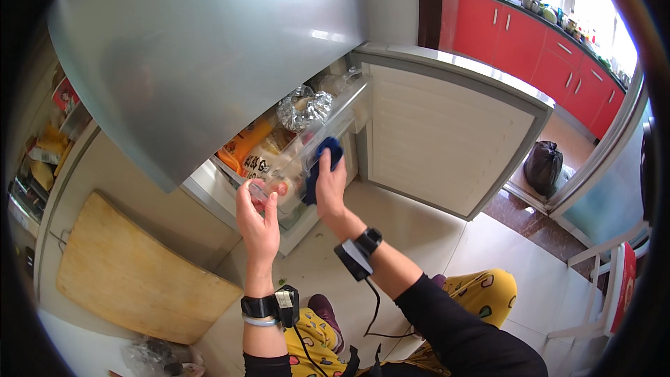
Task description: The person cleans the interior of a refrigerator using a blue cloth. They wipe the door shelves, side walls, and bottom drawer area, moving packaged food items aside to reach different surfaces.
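Inside the fridge's lower compartment, a clear plastic drawer [343, 102] is pulled partly out. My left hand [259, 233] has its fingers and thumb around the drawer's near front corner. A bunched dark blue cloth [311, 186] is in my right hand [331, 183], pressed to or just before the drawer's front; blur hides the exact contact. Within the drawer lie a foil-wrapped item [309, 112], an orange package [243, 146] and a whitish plastic bag [261, 165] that bears writing. The upper fridge door [209, 63] hides the drawer's back.
The lower fridge door [445, 125] stands swung out to the right. A wooden board [136, 272] leans at the left. On the right are a black garbage bag [543, 167], a chair [602, 293] and a sliding glass door [602, 209]. Red cabinets [528, 44] stand beyond.
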`<action>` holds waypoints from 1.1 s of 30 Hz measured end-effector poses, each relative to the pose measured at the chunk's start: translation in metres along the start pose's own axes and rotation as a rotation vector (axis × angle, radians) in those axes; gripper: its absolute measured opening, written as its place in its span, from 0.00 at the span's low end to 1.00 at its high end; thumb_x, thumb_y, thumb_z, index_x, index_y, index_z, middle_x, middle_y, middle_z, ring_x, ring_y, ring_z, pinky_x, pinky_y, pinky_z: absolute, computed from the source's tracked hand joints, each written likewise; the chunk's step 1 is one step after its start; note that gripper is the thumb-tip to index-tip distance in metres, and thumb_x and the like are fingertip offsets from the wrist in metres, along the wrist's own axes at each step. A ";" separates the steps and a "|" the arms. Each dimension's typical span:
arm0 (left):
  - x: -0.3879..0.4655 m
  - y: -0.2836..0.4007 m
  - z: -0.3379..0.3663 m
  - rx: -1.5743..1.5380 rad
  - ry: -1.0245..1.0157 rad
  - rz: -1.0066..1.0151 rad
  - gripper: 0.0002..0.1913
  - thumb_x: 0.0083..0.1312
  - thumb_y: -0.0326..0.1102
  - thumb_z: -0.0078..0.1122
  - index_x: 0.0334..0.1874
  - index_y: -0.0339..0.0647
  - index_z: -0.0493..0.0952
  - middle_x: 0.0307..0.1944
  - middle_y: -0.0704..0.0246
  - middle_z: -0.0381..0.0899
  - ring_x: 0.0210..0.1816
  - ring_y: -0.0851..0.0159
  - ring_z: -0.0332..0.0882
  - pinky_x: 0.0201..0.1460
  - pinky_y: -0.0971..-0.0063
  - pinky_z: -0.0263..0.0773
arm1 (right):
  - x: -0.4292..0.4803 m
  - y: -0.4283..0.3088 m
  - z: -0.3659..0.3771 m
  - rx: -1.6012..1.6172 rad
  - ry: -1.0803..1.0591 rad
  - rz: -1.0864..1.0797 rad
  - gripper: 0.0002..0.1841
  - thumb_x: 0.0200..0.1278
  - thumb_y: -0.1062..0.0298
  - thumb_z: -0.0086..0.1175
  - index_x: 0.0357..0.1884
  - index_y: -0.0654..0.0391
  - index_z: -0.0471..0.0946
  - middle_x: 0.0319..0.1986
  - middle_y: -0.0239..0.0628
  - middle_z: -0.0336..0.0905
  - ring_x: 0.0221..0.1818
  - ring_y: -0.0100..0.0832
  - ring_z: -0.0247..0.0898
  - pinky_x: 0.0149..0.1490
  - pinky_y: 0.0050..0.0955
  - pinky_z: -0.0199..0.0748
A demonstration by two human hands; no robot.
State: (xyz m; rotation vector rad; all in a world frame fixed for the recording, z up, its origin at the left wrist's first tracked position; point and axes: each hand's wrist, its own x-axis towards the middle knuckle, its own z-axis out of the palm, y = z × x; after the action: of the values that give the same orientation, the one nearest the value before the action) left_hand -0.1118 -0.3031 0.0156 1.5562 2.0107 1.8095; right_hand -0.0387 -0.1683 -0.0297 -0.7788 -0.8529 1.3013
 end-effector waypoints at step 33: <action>-0.008 -0.014 -0.012 -0.139 -0.072 -0.095 0.28 0.63 0.13 0.49 0.67 0.35 0.66 0.42 0.68 0.73 0.41 0.71 0.73 0.47 0.77 0.74 | -0.051 -0.054 -0.001 -0.358 -0.446 -0.727 0.16 0.52 0.72 0.70 0.44 0.51 0.84 0.38 0.38 0.78 0.38 0.41 0.79 0.43 0.34 0.78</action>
State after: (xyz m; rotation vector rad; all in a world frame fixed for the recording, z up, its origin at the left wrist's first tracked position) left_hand -0.1234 -0.3148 0.0042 1.4411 1.8502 1.7890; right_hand -0.0149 -0.2249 0.0121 -0.3728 -1.5815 0.6718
